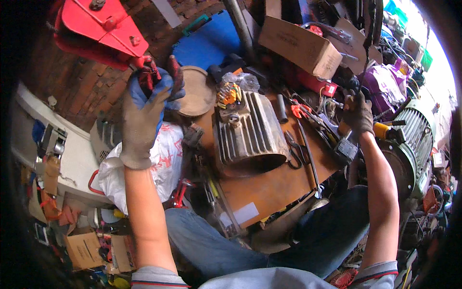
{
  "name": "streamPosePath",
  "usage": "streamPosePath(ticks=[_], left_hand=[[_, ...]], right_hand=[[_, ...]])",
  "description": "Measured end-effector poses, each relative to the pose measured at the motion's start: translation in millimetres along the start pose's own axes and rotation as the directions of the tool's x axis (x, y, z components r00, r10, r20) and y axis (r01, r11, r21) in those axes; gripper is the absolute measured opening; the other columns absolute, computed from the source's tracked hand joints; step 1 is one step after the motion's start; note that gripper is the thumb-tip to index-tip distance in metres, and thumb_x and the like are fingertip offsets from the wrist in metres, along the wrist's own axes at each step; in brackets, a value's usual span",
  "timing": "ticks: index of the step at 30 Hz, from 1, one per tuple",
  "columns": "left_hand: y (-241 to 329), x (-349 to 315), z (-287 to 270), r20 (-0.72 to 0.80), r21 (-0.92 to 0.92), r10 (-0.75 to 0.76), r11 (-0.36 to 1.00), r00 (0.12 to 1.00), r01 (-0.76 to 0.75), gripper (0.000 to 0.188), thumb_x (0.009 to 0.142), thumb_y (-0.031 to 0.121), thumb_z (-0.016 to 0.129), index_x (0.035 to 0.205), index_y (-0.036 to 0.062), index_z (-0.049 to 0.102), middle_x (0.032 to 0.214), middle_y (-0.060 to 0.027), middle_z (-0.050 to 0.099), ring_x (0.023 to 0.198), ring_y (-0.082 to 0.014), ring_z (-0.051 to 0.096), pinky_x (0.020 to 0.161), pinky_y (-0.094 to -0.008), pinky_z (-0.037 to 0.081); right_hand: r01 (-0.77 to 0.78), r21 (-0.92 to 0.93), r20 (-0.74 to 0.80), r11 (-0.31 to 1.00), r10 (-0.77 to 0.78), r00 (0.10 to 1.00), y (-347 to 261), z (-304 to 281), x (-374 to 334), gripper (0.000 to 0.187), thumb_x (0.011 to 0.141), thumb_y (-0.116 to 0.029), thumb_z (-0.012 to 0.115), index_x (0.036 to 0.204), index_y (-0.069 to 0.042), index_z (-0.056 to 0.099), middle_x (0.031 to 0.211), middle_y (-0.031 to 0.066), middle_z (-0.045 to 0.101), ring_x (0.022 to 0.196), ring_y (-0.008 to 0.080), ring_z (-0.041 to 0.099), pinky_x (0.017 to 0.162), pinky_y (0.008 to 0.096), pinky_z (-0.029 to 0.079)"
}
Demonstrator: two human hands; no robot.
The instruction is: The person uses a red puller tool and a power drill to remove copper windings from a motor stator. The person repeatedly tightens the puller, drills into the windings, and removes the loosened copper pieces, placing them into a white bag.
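My left hand (150,108), in a grey and blue work glove, is raised at the upper left. Its fingers are closed round the red hook (149,71) beneath a red hoist block (103,31); one finger points upward. At the right, my gloved right hand (357,113) is closed on a dark hanging chain (368,53), whose links are hard to make out. Between my hands a grey ribbed motor housing (252,127) lies on a brown board (269,192), its round opening toward me. Yellow wires (229,95) bunch at its far left top.
Black-handled scissors (294,154) and a long metal rod (310,159) lie right of the housing. A green ribbed motor (416,139) stands at the right. A white sack (163,154) sits at the left, with a round wooden lid (195,91) behind. A cardboard box (298,45) is at the back.
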State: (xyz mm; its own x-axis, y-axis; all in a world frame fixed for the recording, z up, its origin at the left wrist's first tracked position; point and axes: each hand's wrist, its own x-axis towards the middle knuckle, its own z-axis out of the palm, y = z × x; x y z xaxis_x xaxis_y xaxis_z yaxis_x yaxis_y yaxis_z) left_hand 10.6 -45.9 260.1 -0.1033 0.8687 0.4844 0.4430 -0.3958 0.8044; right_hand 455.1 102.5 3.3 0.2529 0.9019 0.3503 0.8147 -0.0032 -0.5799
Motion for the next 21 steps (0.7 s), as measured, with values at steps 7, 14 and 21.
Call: streamPosePath(ticks=[7, 14, 21], left_hand=[[-8.6, -10.3, 15.9, -0.061, 0.092, -0.049, 0.994, 0.997, 0.055, 0.029, 0.098, 0.018, 0.070, 0.117, 0.0010, 0.057, 0.093, -0.0065, 0.068, 0.077, -0.0137, 0.070, 0.066, -0.0258, 0.055], [-27.5, -23.3, 12.2, -0.046, 0.114, -0.092, 0.989, 0.995, 0.097, 0.035, 0.097, 0.008, 0.066, 0.129, -0.0013, 0.057, 0.106, -0.0136, 0.072, 0.078, -0.0181, 0.073, 0.063, -0.0266, 0.058], [-41.3, -31.9, 15.3, 0.073, -0.062, -0.128, 0.989, 0.989, 0.133, 0.027, 0.096, 0.010, 0.063, 0.121, 0.0001, 0.064, 0.103, -0.0153, 0.074, 0.072, -0.0194, 0.072, 0.055, -0.0227, 0.053]], right_hand=[[0.132, -0.067, -0.066, 0.989, -0.136, 0.989, 2.3, 0.9, 2.1, 0.053, 0.086, -0.016, 0.063, 0.137, -0.019, 0.050, 0.110, 0.0218, 0.066, 0.100, 0.0489, 0.060, 0.084, 0.0564, 0.053], [0.012, -0.025, -0.033, 1.000, -0.012, 0.999, -3.5, -1.4, 1.8, 0.050, 0.086, -0.024, 0.066, 0.134, -0.020, 0.051, 0.114, 0.0306, 0.061, 0.105, 0.0510, 0.057, 0.086, 0.0572, 0.052], [0.012, -0.027, -0.003, 1.000, -0.012, 1.000, -8.9, -5.1, -1.3, 0.054, 0.084, -0.025, 0.069, 0.135, -0.021, 0.051, 0.118, 0.0256, 0.061, 0.105, 0.0514, 0.057, 0.088, 0.0581, 0.051]])
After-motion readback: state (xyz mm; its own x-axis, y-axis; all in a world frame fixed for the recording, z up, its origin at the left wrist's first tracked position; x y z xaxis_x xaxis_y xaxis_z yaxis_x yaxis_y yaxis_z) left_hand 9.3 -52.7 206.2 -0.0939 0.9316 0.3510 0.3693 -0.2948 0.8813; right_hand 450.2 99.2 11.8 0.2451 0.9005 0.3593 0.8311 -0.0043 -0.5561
